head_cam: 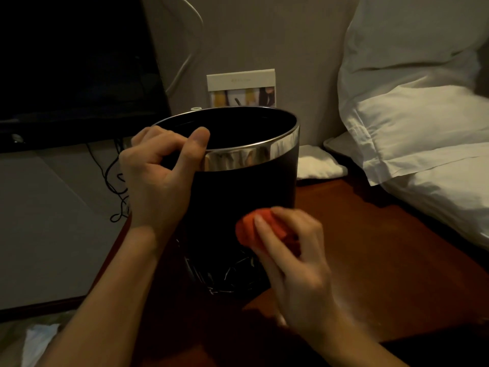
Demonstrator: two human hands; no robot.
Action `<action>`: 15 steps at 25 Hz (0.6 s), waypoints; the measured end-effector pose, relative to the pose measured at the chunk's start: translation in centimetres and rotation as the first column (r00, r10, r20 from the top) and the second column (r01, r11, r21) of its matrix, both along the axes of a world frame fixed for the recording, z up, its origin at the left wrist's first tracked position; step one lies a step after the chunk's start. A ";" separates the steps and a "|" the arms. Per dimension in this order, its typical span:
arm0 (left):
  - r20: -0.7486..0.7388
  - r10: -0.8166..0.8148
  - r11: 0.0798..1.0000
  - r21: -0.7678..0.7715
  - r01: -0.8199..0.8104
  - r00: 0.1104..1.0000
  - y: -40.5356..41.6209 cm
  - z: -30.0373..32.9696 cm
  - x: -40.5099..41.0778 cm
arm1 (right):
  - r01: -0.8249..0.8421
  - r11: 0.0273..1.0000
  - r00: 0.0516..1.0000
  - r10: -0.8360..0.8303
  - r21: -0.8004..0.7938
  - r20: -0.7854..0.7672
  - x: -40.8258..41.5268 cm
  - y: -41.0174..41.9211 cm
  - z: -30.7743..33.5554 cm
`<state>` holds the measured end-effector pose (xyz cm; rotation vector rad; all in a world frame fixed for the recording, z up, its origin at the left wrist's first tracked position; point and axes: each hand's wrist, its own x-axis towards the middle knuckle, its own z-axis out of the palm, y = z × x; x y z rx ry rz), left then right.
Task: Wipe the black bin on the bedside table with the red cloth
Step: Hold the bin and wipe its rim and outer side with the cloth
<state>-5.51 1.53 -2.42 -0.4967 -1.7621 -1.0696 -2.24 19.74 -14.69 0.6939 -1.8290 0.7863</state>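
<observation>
Gripping the chrome rim of the one black bin (238,192), your left hand (158,176) has its thumb hooked over the near edge and its fingers curled on the band beside it. That bin stands upright on the reddish-brown bedside table (370,260), near its left edge, mouth open toward you. Your right hand (296,263) holds the single red cloth (251,229), bunched into a wad under curled fingers and pressed against the lower front of the bin's dark wall. Both forearms reach in from the bottom of the view.

Behind the bin, one printed card (242,87) leans upright against the pale wall. Two white pillows (412,115) are stacked at the right, touching the table's far right side, and one small folded white cloth (320,162) lies on the table just beside the bin. A tangle of black cables (116,186) hangs to the floor at the left.
</observation>
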 end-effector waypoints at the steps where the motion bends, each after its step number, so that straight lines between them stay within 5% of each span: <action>1: 0.004 0.001 1.000 -0.001 -0.001 1.000 0.0 0.0 0.0 | 0.013 0.999 1.000 -0.014 -0.044 -0.021 -0.3 -0.1 1.6; 6: -0.002 0.004 1.000 -0.005 -0.004 1.000 -0.2 0.0 0.0 | -0.003 0.985 0.996 -0.013 -0.171 -0.093 -0.9 -0.4 6.4; 15: -0.008 0.002 1.000 0.001 -0.002 1.000 -0.1 0.1 0.0 | -0.064 0.996 0.994 0.058 0.063 0.095 0.4 0.8 -2.2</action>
